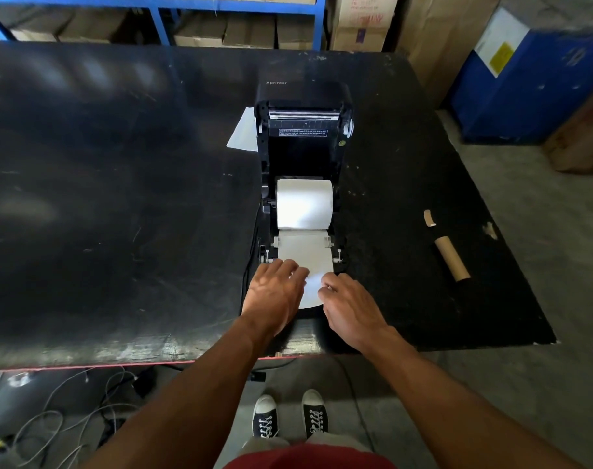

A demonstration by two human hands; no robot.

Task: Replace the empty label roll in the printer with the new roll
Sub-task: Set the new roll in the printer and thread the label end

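1. New roll [304,204] sits in the bay of the open printer [302,137], lid tipped back behind it, on the black worktop [119,184].
2. Its loose end, the strip [305,252], runs from the roll toward the printer's front edge, lying between the two guides.
3. Left hand [275,292] lies flat, fingers spread, pressing the strip's near left corner at the printer front; not clenched.
4. Right hand [347,304] rests just beside it, fingers curled onto the strip's right edge; whether it pinches or only presses, I cannot tell.
5. Old core [451,258], bare cardboard, lies well right of the printer, so the swap looks nearly done; lid still up.
6. Handling, as a judgement: the roll is light but firm, best gripped by its ends. The strip is thin, limp and easily creased or skewed, so hold it by both edges, flat and square to the guides.
7. A white sheet [242,133] lies against the printer's left rear side.
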